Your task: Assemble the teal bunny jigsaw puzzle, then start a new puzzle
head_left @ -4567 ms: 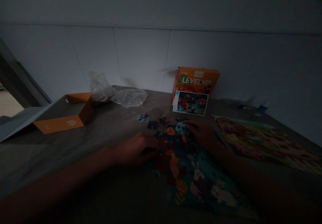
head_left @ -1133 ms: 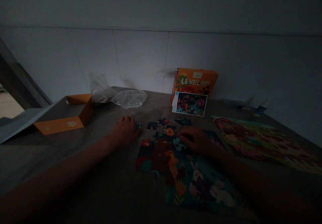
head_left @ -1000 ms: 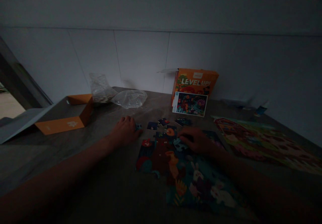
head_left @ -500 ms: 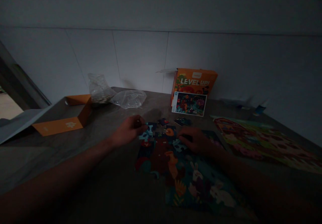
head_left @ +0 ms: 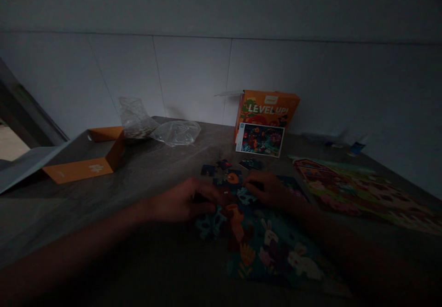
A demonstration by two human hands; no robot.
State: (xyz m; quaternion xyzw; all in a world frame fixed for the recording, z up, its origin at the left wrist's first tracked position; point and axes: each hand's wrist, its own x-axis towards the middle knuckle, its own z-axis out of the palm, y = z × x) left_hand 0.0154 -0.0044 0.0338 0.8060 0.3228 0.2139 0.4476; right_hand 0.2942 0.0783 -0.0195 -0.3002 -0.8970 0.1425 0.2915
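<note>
A partly assembled jigsaw puzzle (head_left: pixel 247 249) with dark blue-green animal pictures lies on the table in front of me. My left hand (head_left: pixel 188 199) is over its left part, fingers closed on a light-blue-patterned puzzle piece (head_left: pixel 210 224). My right hand (head_left: pixel 271 188) rests on the puzzle's upper part, thumb and index finger curled together at a light blue patch; whatever they may grip is hidden. Loose puzzle pieces lie just beyond the puzzle: a dark one (head_left: pixel 207 170), one with red (head_left: pixel 224 164) and another dark one (head_left: pixel 251 164).
An orange puzzle box (head_left: pixel 269 100) stands at the back, a picture card (head_left: pixel 260 140) leaning against it. An open orange box tray (head_left: pixel 81 169) and plastic bags (head_left: pixel 177 133) lie left. Another finished-looking puzzle (head_left: pixel 359 194) and a small blue-white item (head_left: pixel 357 147) lie right.
My left hand has moved right and toward me with the light-blue-patterned puzzle piece, away from the upper left edge. A dark loose piece now shows there. My right hand has hardly moved.
</note>
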